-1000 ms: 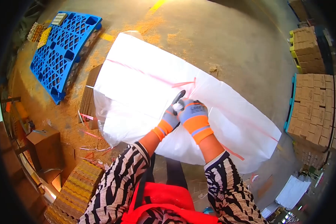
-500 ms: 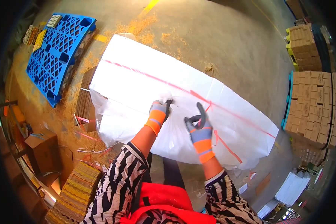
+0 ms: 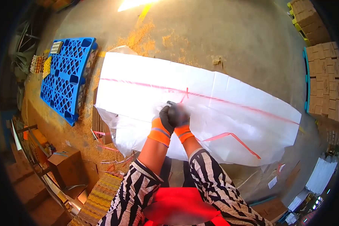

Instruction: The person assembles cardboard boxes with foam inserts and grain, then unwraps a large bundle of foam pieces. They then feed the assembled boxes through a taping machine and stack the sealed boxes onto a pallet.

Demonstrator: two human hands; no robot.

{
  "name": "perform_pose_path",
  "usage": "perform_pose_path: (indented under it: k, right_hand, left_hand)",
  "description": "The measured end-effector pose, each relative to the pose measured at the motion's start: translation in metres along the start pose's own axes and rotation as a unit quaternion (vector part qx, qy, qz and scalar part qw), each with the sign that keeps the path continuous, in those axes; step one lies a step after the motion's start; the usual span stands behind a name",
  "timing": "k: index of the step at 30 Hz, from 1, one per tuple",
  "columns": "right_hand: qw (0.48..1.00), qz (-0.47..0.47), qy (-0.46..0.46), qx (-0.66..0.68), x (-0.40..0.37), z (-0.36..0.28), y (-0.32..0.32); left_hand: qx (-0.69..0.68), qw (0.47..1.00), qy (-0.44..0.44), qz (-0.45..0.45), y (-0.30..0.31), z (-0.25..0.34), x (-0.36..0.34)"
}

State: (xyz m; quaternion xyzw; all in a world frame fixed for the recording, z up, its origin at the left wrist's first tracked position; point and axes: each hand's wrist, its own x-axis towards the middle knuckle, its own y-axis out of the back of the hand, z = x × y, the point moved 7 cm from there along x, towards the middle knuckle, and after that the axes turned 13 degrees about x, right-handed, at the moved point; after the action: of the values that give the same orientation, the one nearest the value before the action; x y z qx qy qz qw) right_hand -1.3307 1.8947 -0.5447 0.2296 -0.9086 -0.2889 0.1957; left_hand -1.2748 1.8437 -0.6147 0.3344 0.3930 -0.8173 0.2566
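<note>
Directly under both hands, a white plastic-covered bundle [image 3: 132, 67] is lying long and broad over the floor [image 3: 248, 52], extending well out to either side. Left hand [image 3: 165, 116] is holding its dark-gloved fingers curled inward; right hand [image 3: 179, 116] is sitting tight against it, blurring badly. Both are looking closed or half closed; what they are pinching, if anything, I cannot tell. Just beyond the fingertips, a short pink tail [image 3: 187, 91] is crossing a pink strap [image 3: 218, 98], which is running over the bundle to both sides of the hands. Right of the right hand and nearer the body, a loose pink strip [image 3: 235, 138] is lying bent on the cover. Left of the left hand and a little nearer the body, thin film [image 3: 130, 135] is sagging in creases along the bundle's edge. My reading: close two-handed work on thin material, so good form is probably a matter of holding the wrists together, letting fingertips rather than palms do the pinching, and pulling evenly, film like this being apt to tear under a sharp tug. Strap and tail are lying near enough to be risking a snag. Far left of the hands, a blue pallet [image 3: 69, 75] is resting well apart.
</note>
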Motion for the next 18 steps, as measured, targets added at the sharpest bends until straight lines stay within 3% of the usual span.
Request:
perform_pose_path:
  k: [1,2,3,4,5,7,8,9,10,11,13,14,15,17,18]
  right_hand:
    - [0.997,-0.053,-0.045,-0.016,0.001,0.014,-0.013]
    - [0.99,-0.104,-0.089,-0.031,0.001,0.023,-0.026]
    - [0.978,-0.155,-0.132,-0.046,-0.001,0.032,-0.037]
    - [0.959,-0.116,-0.189,0.178,0.002,0.037,-0.029]
    - [0.889,-0.06,-0.233,0.39,0.006,0.039,-0.02]
    - [0.936,-0.066,-0.207,0.275,0.027,0.012,0.015]
    - [0.932,-0.092,-0.232,0.263,0.027,0.019,0.009]
    - [0.929,-0.112,-0.234,0.265,0.028,0.021,0.006]
    - [0.922,-0.116,-0.245,0.276,0.029,0.024,0.004]
    - [0.915,-0.119,-0.257,0.286,0.029,0.027,0.003]
    - [0.915,-0.129,-0.26,0.28,0.029,0.032,0.0]
    - [0.915,-0.134,-0.263,0.276,0.027,0.035,-0.003]
    - [0.914,-0.158,-0.276,0.251,0.028,0.027,0.003]
    - [0.912,-0.202,-0.296,0.198,0.043,0.009,0.025]
    - [0.907,-0.209,-0.298,0.212,0.045,0.015,0.024]
  left_hand:
    - [0.018,0.998,-0.05,-0.041,0.001,-0.002,0.004]
    - [0.121,0.978,-0.14,-0.098,-0.023,0.025,-0.021]
    - [0.122,0.981,-0.134,-0.068,-0.035,0.04,-0.04]
    - [0.122,0.984,-0.127,-0.038,-0.046,0.054,-0.06]
    - [0.122,0.985,-0.12,-0.009,-0.058,0.069,-0.081]
    - [0.122,0.979,-0.021,0.161,-0.056,0.086,-0.134]
    - [0.314,0.923,-0.118,0.187,-0.041,0.097,-0.144]
    - [0.49,0.821,-0.208,0.204,-0.036,0.111,-0.156]
    - [0.647,0.63,-0.357,0.237,-0.043,0.13,-0.172]
    - [0.74,0.461,-0.419,0.252,-0.045,0.143,-0.179]
    - [0.778,0.364,-0.44,0.261,-0.065,0.168,-0.188]
    - [0.808,0.391,-0.411,0.161,-0.069,0.167,-0.172]
    - [0.823,0.369,-0.429,0.051,-0.082,0.159,-0.16]
    - [0.872,0.122,-0.462,-0.106,-0.111,0.135,-0.153]
    - [0.879,0.089,-0.449,-0.133,-0.115,0.127,-0.142]
